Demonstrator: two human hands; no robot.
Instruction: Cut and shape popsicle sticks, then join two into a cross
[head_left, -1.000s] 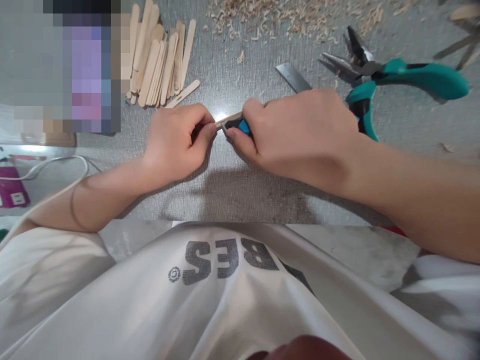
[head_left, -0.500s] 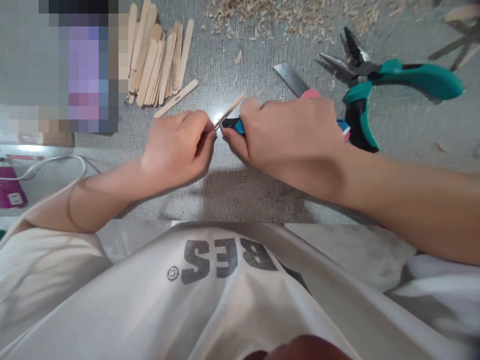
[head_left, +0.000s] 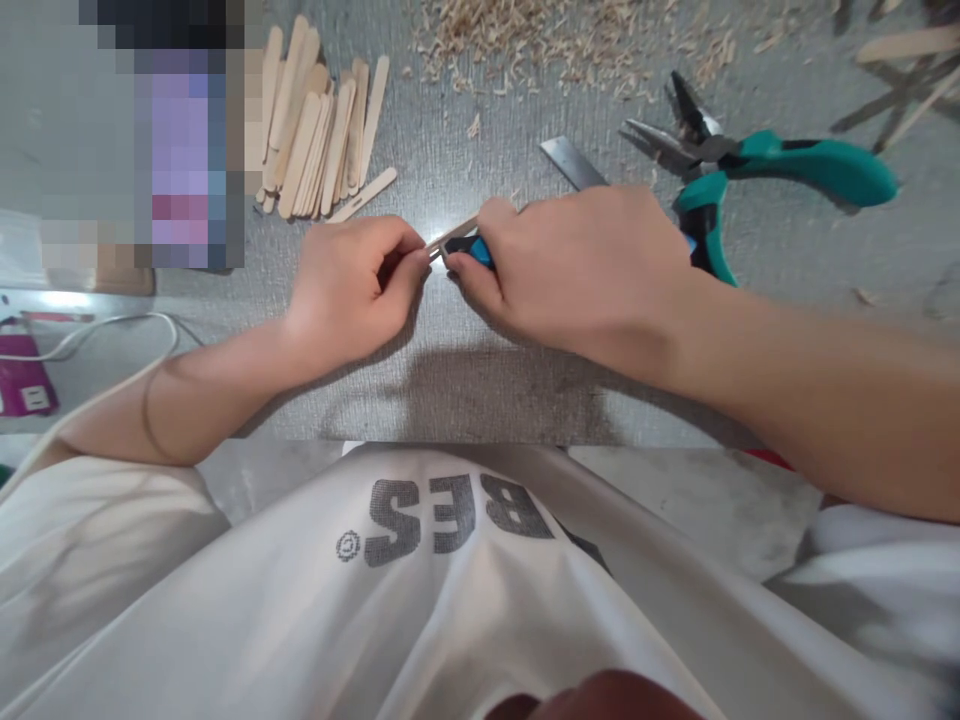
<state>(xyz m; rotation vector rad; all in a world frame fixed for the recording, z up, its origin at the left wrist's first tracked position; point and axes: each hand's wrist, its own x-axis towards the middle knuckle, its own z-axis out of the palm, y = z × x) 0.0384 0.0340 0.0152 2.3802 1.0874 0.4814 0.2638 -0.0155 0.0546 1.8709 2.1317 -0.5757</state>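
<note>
The thin wooden stick [head_left: 454, 236] sits at the centre of the grey tabletop [head_left: 465, 380], raised slightly off the surface and slanting up to the right. Its near end is pinched in the grip of the left hand [head_left: 352, 290], which is curled into a loose fist with thumb and forefinger closed on the stick. The far end of the stick disappears behind the thumb of the right hand [head_left: 577, 265].

The right hand is closed around a blue-handled cutter [head_left: 471, 250]; only the blue nose of the tool shows between the fingers, pressed against the stick just beside the left fingertips. The blade itself cannot be made out. Both wrists rest low, forearms angled in from the two sides.

Open tabletop lies between the hands and the near edge, which runs just ahead of the person's white shirt [head_left: 420, 590]. Beyond the right hand, a steel ruler [head_left: 574, 162] lies partly hidden under the knuckles, and teal-handled pliers [head_left: 750, 165] lie just beside the wrist. A pile of flat wooden sticks [head_left: 319, 130] lies well apart to the upper left. Wood shavings [head_left: 570, 35] are scattered along the far side. A white cable [head_left: 97, 330] runs at the left edge.
</note>
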